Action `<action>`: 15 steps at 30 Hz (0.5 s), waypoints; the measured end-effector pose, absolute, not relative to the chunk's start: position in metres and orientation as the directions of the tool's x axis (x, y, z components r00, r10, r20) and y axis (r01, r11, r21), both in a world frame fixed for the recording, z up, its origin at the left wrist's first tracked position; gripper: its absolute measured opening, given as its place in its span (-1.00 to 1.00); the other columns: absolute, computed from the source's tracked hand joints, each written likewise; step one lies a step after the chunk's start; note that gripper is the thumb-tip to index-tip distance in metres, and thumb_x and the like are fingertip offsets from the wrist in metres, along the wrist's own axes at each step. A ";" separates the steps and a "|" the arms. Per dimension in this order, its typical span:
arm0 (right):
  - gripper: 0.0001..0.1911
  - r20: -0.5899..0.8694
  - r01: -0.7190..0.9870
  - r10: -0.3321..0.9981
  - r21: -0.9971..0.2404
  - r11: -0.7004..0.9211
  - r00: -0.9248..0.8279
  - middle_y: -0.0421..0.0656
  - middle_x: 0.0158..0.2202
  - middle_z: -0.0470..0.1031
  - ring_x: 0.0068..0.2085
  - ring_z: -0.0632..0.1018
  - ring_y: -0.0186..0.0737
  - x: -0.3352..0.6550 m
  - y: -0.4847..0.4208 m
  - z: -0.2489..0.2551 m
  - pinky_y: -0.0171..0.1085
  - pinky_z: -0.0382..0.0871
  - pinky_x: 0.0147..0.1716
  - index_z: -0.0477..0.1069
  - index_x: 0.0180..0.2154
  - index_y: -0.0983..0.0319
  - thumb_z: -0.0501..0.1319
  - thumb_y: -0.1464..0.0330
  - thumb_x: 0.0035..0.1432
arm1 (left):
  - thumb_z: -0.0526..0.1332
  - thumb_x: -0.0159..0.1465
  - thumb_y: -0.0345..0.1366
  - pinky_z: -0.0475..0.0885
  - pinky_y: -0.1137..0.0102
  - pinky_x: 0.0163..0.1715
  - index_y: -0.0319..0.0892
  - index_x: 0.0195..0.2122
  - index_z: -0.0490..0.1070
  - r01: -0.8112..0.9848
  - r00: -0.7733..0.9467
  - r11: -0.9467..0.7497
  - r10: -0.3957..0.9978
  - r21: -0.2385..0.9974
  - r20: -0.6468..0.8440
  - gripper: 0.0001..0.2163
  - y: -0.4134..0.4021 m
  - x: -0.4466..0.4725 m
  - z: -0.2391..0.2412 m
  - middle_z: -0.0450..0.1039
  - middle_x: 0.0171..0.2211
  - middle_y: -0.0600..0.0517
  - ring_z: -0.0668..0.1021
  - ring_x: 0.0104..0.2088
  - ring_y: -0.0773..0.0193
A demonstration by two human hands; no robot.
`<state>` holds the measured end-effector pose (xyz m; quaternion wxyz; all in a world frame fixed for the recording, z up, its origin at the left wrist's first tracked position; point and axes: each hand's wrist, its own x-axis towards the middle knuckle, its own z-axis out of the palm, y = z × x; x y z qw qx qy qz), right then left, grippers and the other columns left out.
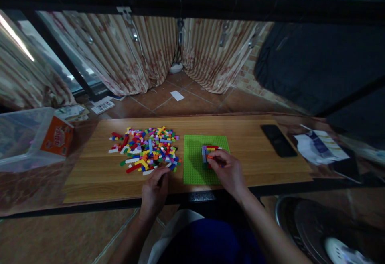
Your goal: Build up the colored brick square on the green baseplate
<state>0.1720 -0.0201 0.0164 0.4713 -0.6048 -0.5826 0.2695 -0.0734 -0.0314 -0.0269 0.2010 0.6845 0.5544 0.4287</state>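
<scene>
Clock bearings taken from the lime-green studded baseplate on the wood-topped counter. Left hand at 8 o'clock, fingers curled, thumb and forefinger nearly together at the pile's near edge; cannot tell whether a brick is held. Right hand at 4 o'clock, thumb and forefinger pinched on a small orange brick at the block build. That build, lavender on its 9 o'clock side, red along 12, sits on the baseplate, partly hidden by fingers. Loose toy bricks, mixed colors, spread at 9 to 10. Black smartphone, 3 o'clock. Clear plastic bin, 9, beyond the counter's end. Striped curtains, 12.
</scene>
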 end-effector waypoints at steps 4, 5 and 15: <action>-0.83 0.263 0.562 0.941 -0.821 0.101 0.215 -0.10 -0.23 0.55 -0.23 0.56 -0.17 0.198 -0.023 0.010 -0.16 0.46 -0.19 0.52 -0.24 0.18 0.17 0.32 0.18 | 0.13 0.29 -0.33 0.53 0.33 -0.13 -0.14 -0.22 0.50 0.615 0.022 -0.309 0.926 0.725 0.376 -0.84 -0.031 -0.074 -0.029 0.57 -0.22 -0.03 0.61 -0.18 0.23; -0.81 0.282 0.600 0.938 -0.792 0.110 0.201 -0.09 -0.22 0.55 -0.21 0.56 -0.16 0.199 -0.023 0.010 -0.15 0.46 -0.17 0.52 -0.23 0.18 0.15 0.33 0.20 | 0.13 0.29 -0.33 0.53 0.33 -0.13 -0.14 -0.22 0.50 0.616 0.025 -0.314 0.925 0.722 0.380 -0.84 -0.030 -0.074 -0.030 0.57 -0.22 -0.03 0.61 -0.18 0.23; -0.73 0.264 0.882 0.958 -0.471 0.027 0.112 -0.04 -0.20 0.54 -0.20 0.54 -0.12 0.172 -0.009 0.017 -0.18 0.41 -0.18 0.53 -0.18 0.22 0.06 0.44 0.24 | 0.12 0.29 -0.32 0.53 0.33 -0.14 -0.13 -0.21 0.50 0.628 0.052 -0.328 0.922 0.705 0.383 -0.83 -0.031 -0.075 -0.029 0.57 -0.23 -0.03 0.61 -0.19 0.22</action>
